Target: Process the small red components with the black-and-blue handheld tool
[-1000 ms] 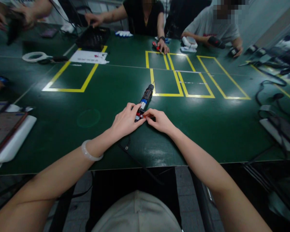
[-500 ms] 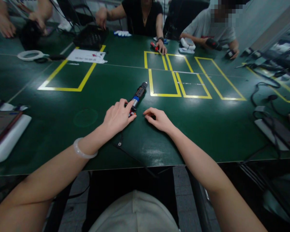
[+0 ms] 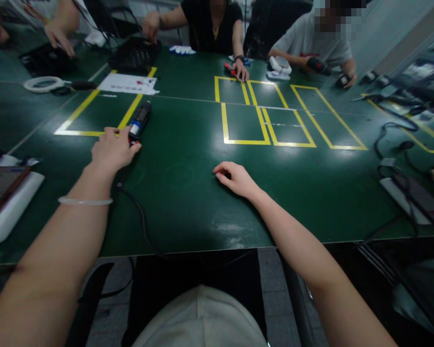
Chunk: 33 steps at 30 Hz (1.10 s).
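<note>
My left hand (image 3: 113,150) is closed on a black electric screwdriver (image 3: 140,120) with a blue band, at the left of the middle of the table. Its narrow end points away from me and slightly right. From its near end, a black cord (image 3: 143,219) runs over the table's front edge. The fingers partly cover the tool's near part, where a bit of red and orange shows. My right hand (image 3: 235,178) rests on the table with loosely curled fingers, a gap between thumb and forefinger, and nothing in it.
Yellow tape frames (image 3: 246,142) mark the green table. A printed sheet (image 3: 128,84), a black tray (image 3: 133,55) and a white ring-shaped thing (image 3: 43,84) lie farther back. People sit opposite; one hand (image 3: 241,71) is by a red tool. Cables (image 3: 383,130) lie at right.
My left hand has carried the electric screwdriver left and somewhat away from me, its cord trailing along. My right hand has stayed in place. At the far left, a person's hands and a black thing have moved.
</note>
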{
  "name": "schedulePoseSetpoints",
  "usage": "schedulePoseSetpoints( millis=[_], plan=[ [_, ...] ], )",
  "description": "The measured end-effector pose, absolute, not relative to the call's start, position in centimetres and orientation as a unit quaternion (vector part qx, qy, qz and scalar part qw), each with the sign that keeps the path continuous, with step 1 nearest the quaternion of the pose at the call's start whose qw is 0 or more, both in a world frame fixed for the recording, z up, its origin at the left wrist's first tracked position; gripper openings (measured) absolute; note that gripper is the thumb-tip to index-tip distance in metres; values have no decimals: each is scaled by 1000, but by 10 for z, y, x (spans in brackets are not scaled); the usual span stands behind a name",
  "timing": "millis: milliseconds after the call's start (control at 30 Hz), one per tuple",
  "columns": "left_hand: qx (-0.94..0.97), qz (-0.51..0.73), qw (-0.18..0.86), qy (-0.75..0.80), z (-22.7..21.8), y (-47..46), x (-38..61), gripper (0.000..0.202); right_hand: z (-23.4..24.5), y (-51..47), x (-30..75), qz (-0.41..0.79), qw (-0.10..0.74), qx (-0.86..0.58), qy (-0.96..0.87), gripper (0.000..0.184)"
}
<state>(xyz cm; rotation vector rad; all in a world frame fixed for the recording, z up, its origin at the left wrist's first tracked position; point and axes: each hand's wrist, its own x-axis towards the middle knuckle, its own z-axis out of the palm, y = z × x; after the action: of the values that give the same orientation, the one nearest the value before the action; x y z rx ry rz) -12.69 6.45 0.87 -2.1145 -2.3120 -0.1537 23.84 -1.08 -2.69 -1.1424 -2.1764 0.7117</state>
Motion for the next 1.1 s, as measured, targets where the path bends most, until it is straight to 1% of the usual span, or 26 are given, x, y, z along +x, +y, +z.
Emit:
schedulePoseSetpoints(
  millis=[200,300,433,733,1000,1100],
  plan=[
    [-626,-99,0,-774,3,69,-165,72,-26,-11,238,265,285,-426,-817,13],
    [-602,-135,-5,-787,0,66,-172,69,-25,-11,238,263,280,-425,-820,13],
    [-611,-168,45,-772,-5,65,-173,63,-23,-11,238,261,275,-427,-821,12],
    [-610,-132,64,-779,-2,70,-169,52,-25,-12,238,260,275,-428,-821,13],
    [-601,-137,52,-786,-3,70,-169,56,-25,-11,238,256,271,-429,-823,13],
    [-595,-135,54,-790,-4,71,-168,63,-24,-12,239,258,271,-430,-822,13]
  ],
)
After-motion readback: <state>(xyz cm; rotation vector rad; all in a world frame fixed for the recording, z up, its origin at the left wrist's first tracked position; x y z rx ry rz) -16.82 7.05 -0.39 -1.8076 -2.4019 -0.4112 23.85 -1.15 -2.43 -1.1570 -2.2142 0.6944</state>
